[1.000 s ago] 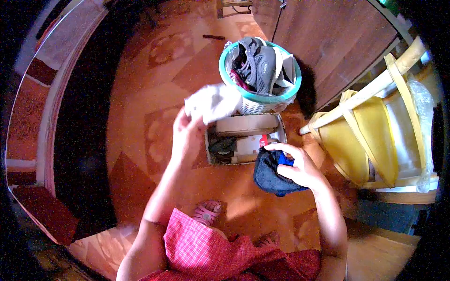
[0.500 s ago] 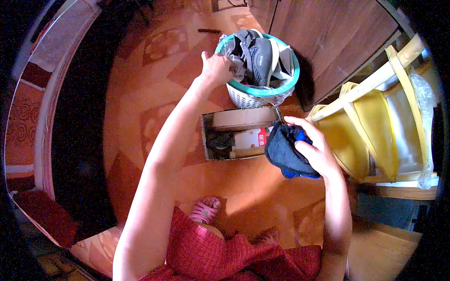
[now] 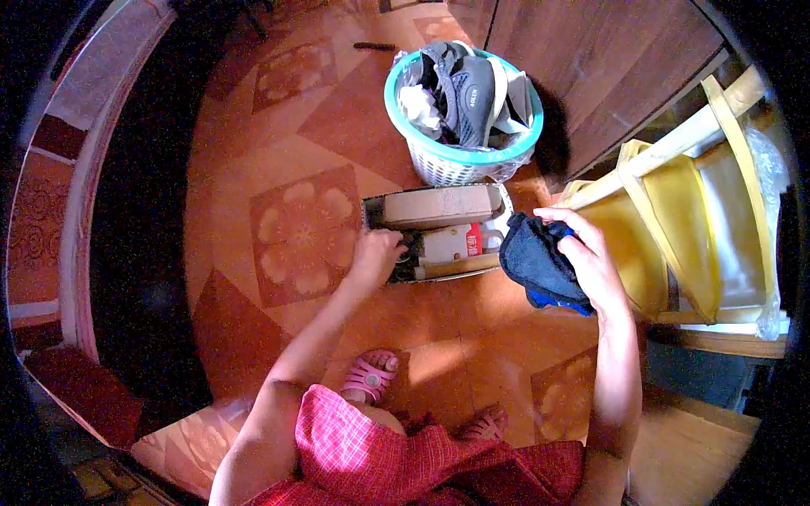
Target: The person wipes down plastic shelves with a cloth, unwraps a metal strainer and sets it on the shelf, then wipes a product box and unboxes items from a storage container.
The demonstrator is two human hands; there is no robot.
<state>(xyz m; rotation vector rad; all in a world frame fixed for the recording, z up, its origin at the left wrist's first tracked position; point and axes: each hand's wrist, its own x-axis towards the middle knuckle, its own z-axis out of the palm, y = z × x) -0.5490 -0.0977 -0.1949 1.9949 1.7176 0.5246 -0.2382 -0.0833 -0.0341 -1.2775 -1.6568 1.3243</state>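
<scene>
While the person stands over a patterned orange floor, the scene reads as follows:

Left hand (image 3: 377, 253): at centre frame, reaching into the left end of the cardboard box (image 3: 439, 232); its fingers curl down by a dark item (image 3: 411, 253) inside, but whether they pinch it I cannot tell.

Right hand (image 3: 591, 261): right of centre, its grip pressed around a bunched dark blue cloth (image 3: 536, 263), held in the air just right of the box and apart from it.

Cardboard box: open on the floor, just below the basket, holding a brown flat piece, a white-and-red packet (image 3: 460, 244) and the dark item.

Laundry basket (image 3: 439, 164): teal-rimmed, white-walled, at upper centre, heaped with grey footwear and pale cloth; neither hand touches it.

Surroundings: a yellow fabric bag on a wooden frame (image 3: 666, 219) at the right edge; wooden cabinet doors (image 3: 591, 67) at upper right; pink sandals (image 3: 369, 379) at lower centre.

Progress, as a judgement: sorting looks midway. The basket is already full, the box still holds several items, and the blue cloth has not yet been put down anywhere.
</scene>
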